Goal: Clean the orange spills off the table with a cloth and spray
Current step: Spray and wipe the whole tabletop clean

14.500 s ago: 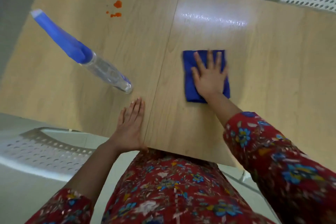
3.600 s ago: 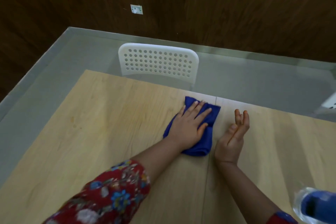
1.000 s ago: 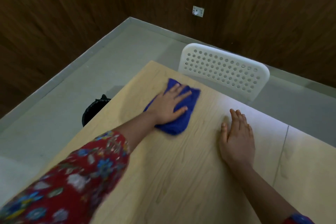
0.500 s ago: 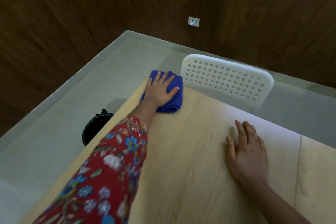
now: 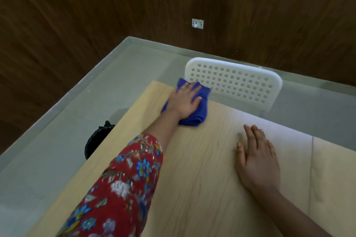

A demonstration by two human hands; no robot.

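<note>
At the table's far edge, cloth: the blue cloth [image 5: 200, 114] lies bunched on the wood in the upper middle of the frame, just in front of the chair back.
Left hand: the left hand [image 5: 185, 102] presses flat on the cloth, fingers straight and slightly spread.
Change: half a second ago the cloth sat right at the far left corner; now it sits a little right of it along the edge, so the wiping stroke is swinging back.
Meaning: I see no orange on the wood in view, so this corner looks done; the spray is out of frame.
Right hand: the right hand [image 5: 258, 158] rests palm down at lower right, fingers close together, bracing.
Table: the pale wood table [image 5: 192, 175] has a seam at far right.
Room: a white perforated chair [image 5: 233, 82], a black bin [image 5: 98, 140] at left, grey floor, dark wood walls and a socket [image 5: 197, 23].
</note>
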